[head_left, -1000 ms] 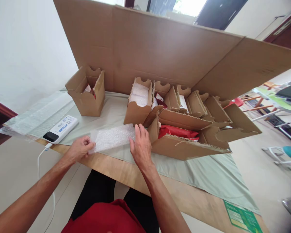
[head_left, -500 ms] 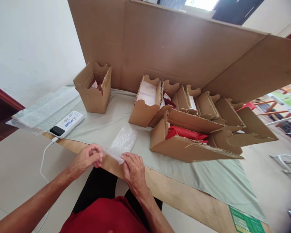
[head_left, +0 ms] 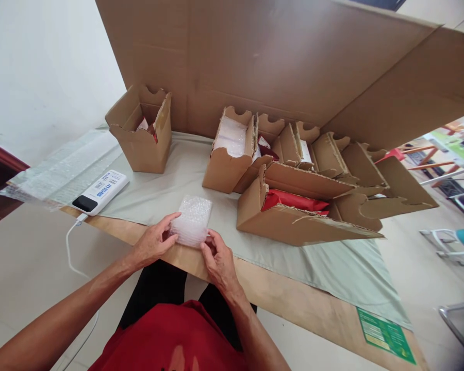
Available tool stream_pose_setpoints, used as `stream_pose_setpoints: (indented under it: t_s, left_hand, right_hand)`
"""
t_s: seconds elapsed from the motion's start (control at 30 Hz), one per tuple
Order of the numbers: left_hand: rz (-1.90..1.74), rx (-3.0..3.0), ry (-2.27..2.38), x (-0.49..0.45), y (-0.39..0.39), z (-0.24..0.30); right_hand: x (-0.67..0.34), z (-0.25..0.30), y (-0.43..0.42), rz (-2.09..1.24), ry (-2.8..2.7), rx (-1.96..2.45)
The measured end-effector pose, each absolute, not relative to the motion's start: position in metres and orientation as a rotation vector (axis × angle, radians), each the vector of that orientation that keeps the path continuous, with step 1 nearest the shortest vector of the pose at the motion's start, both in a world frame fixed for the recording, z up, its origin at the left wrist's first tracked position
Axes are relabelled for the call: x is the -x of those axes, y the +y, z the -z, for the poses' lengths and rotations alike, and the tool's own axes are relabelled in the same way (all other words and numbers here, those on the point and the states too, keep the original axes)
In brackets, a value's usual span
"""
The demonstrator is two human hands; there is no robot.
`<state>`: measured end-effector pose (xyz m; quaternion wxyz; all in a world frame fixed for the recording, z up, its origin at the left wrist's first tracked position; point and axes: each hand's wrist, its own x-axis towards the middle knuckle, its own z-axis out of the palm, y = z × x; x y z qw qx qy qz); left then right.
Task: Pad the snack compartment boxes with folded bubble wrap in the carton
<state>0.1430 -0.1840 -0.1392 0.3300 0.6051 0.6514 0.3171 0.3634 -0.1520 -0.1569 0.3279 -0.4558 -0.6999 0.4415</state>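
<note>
A piece of bubble wrap [head_left: 193,219] lies near the table's front edge, its near part folded over on itself. My left hand [head_left: 157,239] grips its left side between thumb and fingers. At the near right corner, my right hand [head_left: 218,260] pinches the bubble wrap with thumb and fingertips. Whether anything lies inside the fold, I cannot tell.
A white device [head_left: 101,193] with a cable lies to the left, beside flat bubble wrap sheets [head_left: 62,167]. One cardboard box [head_left: 141,149] stands behind them. Several more boxes [head_left: 226,170] line the back, and a long box [head_left: 294,226] holds red packets [head_left: 290,201].
The near end of the bubble wrap has been folded up and away from me, making it shorter. My left hand has moved right onto its side. The camera view has shifted slightly.
</note>
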Motion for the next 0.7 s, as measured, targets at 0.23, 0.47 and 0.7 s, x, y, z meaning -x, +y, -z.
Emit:
stream_pose_setpoints:
  t_s: [0.23, 0.47, 0.7]
  left_hand:
    - [-0.738, -1.574, 1.795, -0.152, -0.171, 0.141]
    - [-0.698, -1.603, 1.855, -0.153, -0.168, 0.141]
    - [-0.672, -1.882, 2.043, -0.153, -0.173, 0.143]
  right_hand:
    - [-0.374, 0.134, -0.164, -0.503, -2.105, 1.066]
    - [-0.362, 0.141, -0.163, -0.366, -2.543, 0.895]
    - [-0.360, 0.151, -0.152, -0.303, -2.577, 1.021]
